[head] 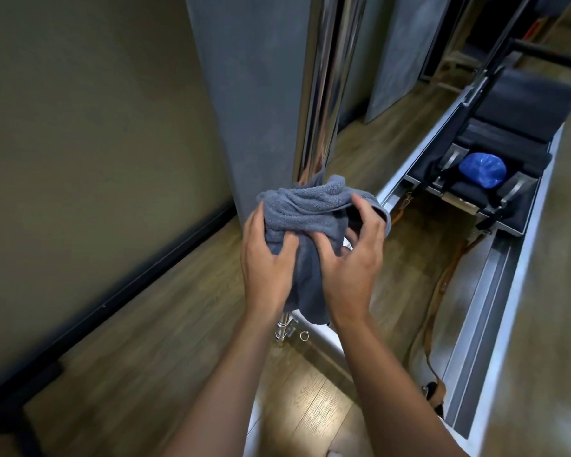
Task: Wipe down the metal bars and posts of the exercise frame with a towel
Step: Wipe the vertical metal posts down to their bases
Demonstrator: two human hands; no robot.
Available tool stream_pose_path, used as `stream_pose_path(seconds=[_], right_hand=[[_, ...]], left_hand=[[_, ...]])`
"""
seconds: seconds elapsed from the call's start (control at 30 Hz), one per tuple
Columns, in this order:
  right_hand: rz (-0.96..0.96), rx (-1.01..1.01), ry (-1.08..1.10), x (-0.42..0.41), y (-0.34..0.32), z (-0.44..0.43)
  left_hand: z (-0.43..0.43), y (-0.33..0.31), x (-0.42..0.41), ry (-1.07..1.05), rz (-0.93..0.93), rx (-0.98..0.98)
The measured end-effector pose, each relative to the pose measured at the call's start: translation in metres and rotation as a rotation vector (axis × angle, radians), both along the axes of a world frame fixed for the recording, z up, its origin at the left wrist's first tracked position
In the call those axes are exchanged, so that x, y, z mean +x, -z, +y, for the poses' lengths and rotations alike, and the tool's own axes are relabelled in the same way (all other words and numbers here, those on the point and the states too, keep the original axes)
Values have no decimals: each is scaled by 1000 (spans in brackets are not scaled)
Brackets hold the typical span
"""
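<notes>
Hands point(267, 262) point(351, 262) clutch towel point(310, 209); post point(320, 94) seemingly upright.

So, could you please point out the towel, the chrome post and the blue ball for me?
grey towel point(310, 209), head view, bunched upper fold.
chrome post point(323, 94), head view, shiny shaft above the towel.
blue ball point(482, 169), head view, its top surface.

Left hand point(267, 255): bare, its back toward the camera; knuckles and tendons show as faint ridges.
Right hand point(350, 258): bare as well, back toward the camera; knuckle creases are plain, and the finger edges are slightly blurred.
Left forearm point(231, 374): bare skin from the wrist to the bottom edge of the view, slim and smooth.
Right forearm point(386, 384): bare in the same way, widening toward the lower edge, where its outline goes soft with blur.
</notes>
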State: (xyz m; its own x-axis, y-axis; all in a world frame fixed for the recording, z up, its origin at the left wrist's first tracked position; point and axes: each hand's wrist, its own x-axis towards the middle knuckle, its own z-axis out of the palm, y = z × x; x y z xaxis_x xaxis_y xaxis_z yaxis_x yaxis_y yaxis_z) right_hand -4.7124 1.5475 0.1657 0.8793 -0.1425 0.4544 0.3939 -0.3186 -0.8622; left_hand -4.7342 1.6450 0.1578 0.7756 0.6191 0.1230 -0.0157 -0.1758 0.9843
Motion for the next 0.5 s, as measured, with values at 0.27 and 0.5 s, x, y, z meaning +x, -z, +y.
stream_pose_path(seconds=[0.27, 0.5], right_hand=[[289, -219, -229, 5, 18, -6], [97, -48, -189, 14, 2, 0]], left_hand=[[4, 16, -3, 72, 30, 103], [-1, 11, 2, -3, -125, 126]])
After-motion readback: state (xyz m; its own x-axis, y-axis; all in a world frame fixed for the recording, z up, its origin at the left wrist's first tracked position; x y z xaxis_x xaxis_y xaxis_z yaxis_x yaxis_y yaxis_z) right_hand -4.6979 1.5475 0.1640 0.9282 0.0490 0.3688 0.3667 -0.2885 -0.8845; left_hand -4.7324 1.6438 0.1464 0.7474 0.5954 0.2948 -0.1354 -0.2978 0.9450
